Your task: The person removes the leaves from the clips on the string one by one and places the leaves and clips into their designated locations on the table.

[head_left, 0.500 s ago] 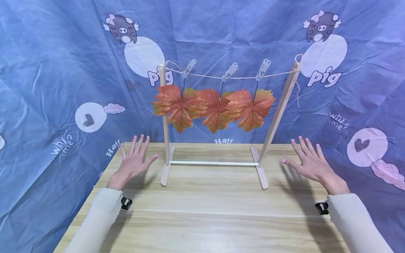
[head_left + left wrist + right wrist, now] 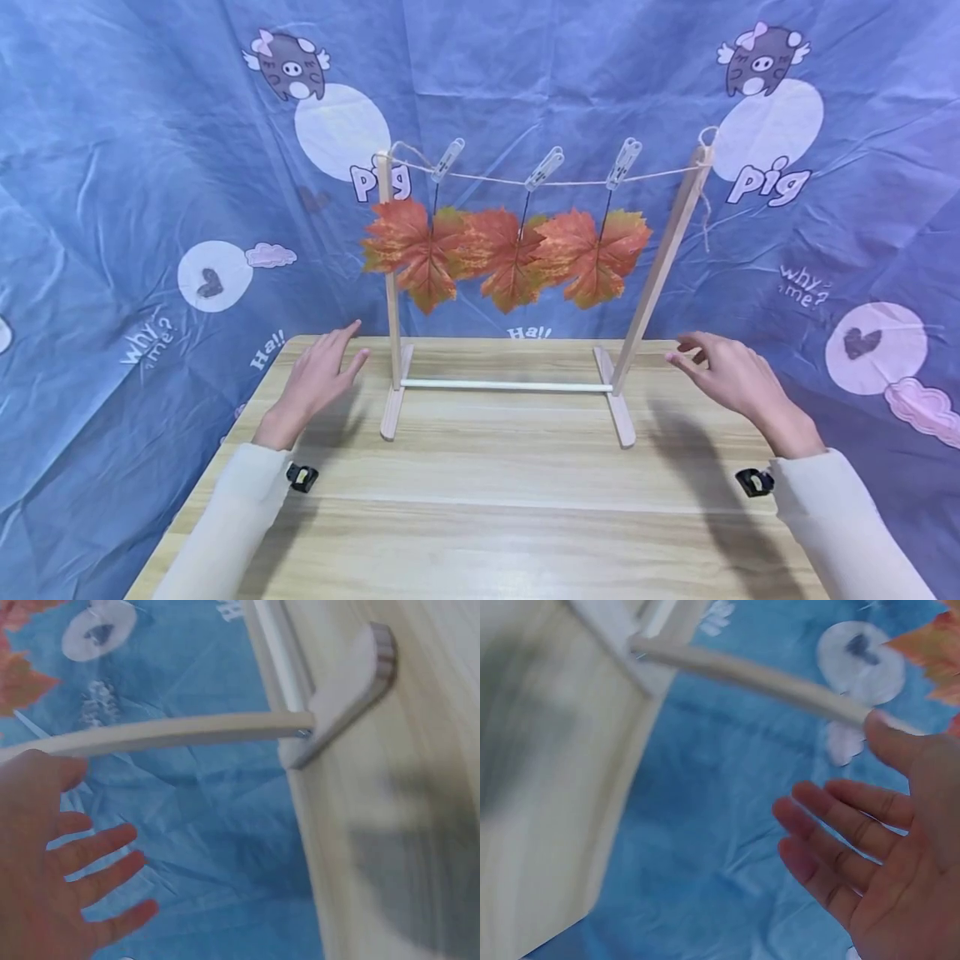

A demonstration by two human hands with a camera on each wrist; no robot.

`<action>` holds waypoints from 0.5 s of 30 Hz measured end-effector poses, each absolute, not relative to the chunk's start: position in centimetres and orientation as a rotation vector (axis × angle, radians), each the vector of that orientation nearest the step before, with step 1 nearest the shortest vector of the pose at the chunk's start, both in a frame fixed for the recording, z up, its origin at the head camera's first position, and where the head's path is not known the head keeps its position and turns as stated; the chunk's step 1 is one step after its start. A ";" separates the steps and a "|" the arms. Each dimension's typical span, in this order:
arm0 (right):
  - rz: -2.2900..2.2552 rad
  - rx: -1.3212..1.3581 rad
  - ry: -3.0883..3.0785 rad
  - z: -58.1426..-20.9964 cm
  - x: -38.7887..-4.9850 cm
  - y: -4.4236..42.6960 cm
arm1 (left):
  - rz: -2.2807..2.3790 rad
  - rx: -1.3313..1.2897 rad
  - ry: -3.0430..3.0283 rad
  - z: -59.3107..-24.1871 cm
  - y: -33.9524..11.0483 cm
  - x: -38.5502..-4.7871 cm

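Three orange-red maple leaves hang from a string (image 2: 491, 180) tied between the posts of a wooden stand (image 2: 660, 258). Each dark stem is held by a pale clothespin: the left clothespin (image 2: 448, 161), the middle clothespin (image 2: 544, 169) and the right clothespin (image 2: 624, 164). The left leaf (image 2: 423, 250), middle leaf (image 2: 510, 262) and right leaf (image 2: 594, 257) overlap at their edges. My left hand (image 2: 315, 379) hovers outside the left post, fingers loosely extended, holding nothing. Outside the right post is my right hand (image 2: 738, 379), empty, its fingers loosely bent.
The stand's feet rest on a light wooden table (image 2: 480, 517), joined by a white crossbar (image 2: 510, 386). A blue printed cloth (image 2: 480, 67) hangs behind and at both sides. Small black devices sit at both wrists.
Both hands have turned from spread fingers, palms down, to more inward-facing with fingers closer together; the right fingers bend more. The stand and leaves stay put.
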State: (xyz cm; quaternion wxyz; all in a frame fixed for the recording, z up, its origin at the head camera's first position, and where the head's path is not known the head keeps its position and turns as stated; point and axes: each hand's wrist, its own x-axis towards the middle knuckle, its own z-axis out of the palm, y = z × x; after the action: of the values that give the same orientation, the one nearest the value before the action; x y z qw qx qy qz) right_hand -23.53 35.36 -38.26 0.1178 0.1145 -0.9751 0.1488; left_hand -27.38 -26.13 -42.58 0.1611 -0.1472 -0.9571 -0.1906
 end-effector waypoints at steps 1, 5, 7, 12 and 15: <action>0.447 0.350 -2.827 -37.8 -23.4 34.9 | -0.563 -0.424 -2.695 -42.3 -25.8 -27.3; 0.450 0.438 -2.737 -36.0 -23.2 32.7 | -0.692 -0.433 -2.532 -40.7 -24.4 -26.8; 0.447 0.481 -2.700 -35.1 -23.2 31.4 | -0.753 -0.444 -2.454 -39.8 -23.6 -26.5; 0.464 0.591 -2.632 -32.8 -22.9 28.0 | -0.839 -0.488 -2.328 -37.4 -21.3 -26.2; 0.501 0.649 -2.626 -31.5 -22.9 26.0 | -0.883 -0.510 -2.278 -36.1 -20.1 -26.1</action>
State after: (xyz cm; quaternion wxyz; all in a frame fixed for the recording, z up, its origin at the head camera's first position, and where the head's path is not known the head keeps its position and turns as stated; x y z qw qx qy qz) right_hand -22.88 26.05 -31.48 0.1943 0.2313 -0.9364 0.1786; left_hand -26.13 -20.15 -36.12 0.3171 -0.1937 -0.8656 -0.3356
